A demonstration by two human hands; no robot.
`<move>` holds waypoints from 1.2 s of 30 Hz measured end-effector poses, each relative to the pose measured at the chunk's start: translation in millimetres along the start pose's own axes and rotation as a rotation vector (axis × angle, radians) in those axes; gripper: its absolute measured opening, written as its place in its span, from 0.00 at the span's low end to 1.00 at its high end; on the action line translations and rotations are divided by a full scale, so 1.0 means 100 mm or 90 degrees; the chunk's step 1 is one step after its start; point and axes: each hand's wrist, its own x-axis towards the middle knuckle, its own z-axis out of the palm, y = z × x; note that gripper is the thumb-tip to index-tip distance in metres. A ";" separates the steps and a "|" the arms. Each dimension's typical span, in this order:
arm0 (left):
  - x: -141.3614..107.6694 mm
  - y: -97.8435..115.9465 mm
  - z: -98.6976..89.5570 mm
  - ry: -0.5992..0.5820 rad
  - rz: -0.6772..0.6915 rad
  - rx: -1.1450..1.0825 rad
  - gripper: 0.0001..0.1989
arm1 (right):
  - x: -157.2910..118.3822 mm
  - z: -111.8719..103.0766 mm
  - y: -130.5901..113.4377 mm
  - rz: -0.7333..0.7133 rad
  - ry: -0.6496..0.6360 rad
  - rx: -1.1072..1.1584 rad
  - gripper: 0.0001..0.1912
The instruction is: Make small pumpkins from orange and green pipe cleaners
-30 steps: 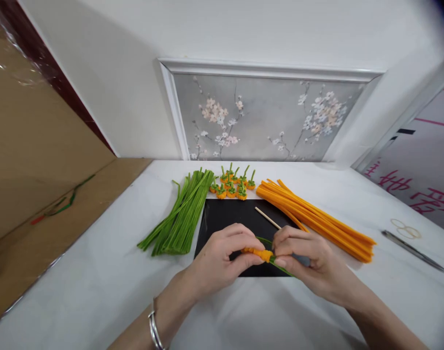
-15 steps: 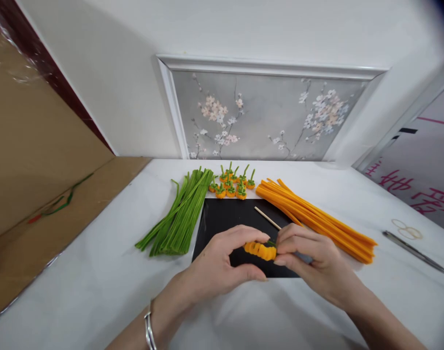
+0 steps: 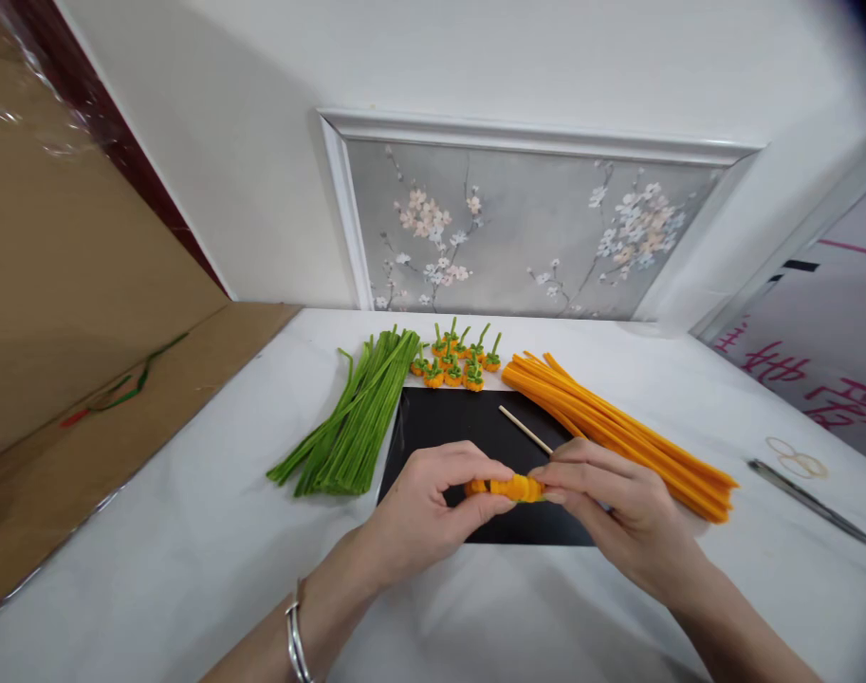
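Over a black mat [image 3: 452, 427], my left hand [image 3: 433, 503] pinches the left part of a coiled orange piece [image 3: 516, 488]. The fingers of my right hand [image 3: 614, 503] close on its right end, where a bit of green shows. Part of the piece is hidden by my fingertips. A thin wooden stick [image 3: 524, 429] lies on the mat, its lower end behind my right hand. Green fuzzy stems [image 3: 358, 417] lie in a bundle left of the mat, and orange ones [image 3: 617, 427] to its right. Several small orange pieces with green tops [image 3: 473, 373] stand behind the mat.
Tweezers [image 3: 813, 501] and thin rubber bands [image 3: 795, 457] lie on the white table [image 3: 211, 512] at the right. Cardboard [image 3: 83, 285] borders the left side. A wall with a framed floral panel [image 3: 532, 228] rises behind the table.
My left hand's thumb and fingers have closed onto the orange piece, which has turned and now shows less green. The view has shifted slightly.
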 end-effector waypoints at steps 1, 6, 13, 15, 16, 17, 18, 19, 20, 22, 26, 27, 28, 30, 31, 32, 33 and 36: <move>0.00 0.00 0.01 0.001 0.001 0.010 0.09 | 0.00 0.01 0.00 -0.006 0.006 -0.004 0.10; 0.00 0.01 0.01 -0.016 0.000 0.034 0.11 | -0.04 0.04 0.01 -0.018 -0.020 -0.007 0.10; -0.03 -0.01 0.04 -0.010 -0.149 -0.068 0.24 | -0.03 0.02 -0.01 -0.013 -0.012 -0.015 0.11; -0.03 -0.03 0.07 0.009 -0.150 -0.115 0.19 | -0.03 0.01 -0.01 -0.009 0.014 -0.015 0.11; -0.03 -0.04 0.09 0.023 -0.140 -0.123 0.15 | -0.03 0.01 0.00 -0.006 0.018 -0.016 0.10; -0.03 -0.05 0.10 0.034 -0.129 -0.121 0.11 | -0.03 0.00 0.00 -0.005 0.018 -0.017 0.10; -0.03 -0.05 0.11 0.044 -0.119 -0.113 0.08 | -0.04 0.00 0.00 -0.005 0.015 -0.017 0.11; -0.02 -0.04 0.11 0.052 -0.110 -0.101 0.07 | -0.04 0.00 0.00 -0.005 0.009 -0.018 0.11; -0.02 -0.04 0.10 0.058 -0.102 -0.089 0.06 | -0.04 0.00 0.00 -0.008 0.004 -0.018 0.11; -0.01 -0.02 0.09 0.056 -0.085 -0.061 0.06 | -0.04 -0.01 0.00 -0.016 -0.004 -0.020 0.12; 0.00 0.04 0.04 0.001 -0.059 -0.010 0.08 | -0.03 -0.03 0.01 -0.030 -0.015 -0.037 0.12; 0.00 0.05 0.03 -0.015 -0.054 0.001 0.09 | -0.03 -0.03 0.01 -0.030 -0.020 -0.042 0.12; 0.00 0.05 0.03 -0.028 -0.048 0.014 0.09 | -0.03 -0.04 0.01 -0.031 -0.025 -0.047 0.13; 0.00 0.06 0.02 -0.051 -0.032 0.052 0.10 | -0.04 -0.04 0.02 -0.034 -0.031 -0.059 0.13; 0.00 0.06 0.03 -0.062 -0.023 0.077 0.10 | -0.05 -0.03 0.02 -0.038 -0.032 -0.065 0.13; 0.00 0.05 0.03 -0.072 -0.015 0.103 0.10 | -0.05 -0.02 0.02 -0.041 -0.034 -0.072 0.13; 0.01 0.05 0.04 -0.082 -0.008 0.125 0.10 | -0.05 -0.01 0.02 -0.042 -0.036 -0.076 0.13; 0.01 0.04 0.05 -0.105 -0.003 0.156 0.11 | -0.06 0.02 0.01 -0.041 -0.051 -0.076 0.12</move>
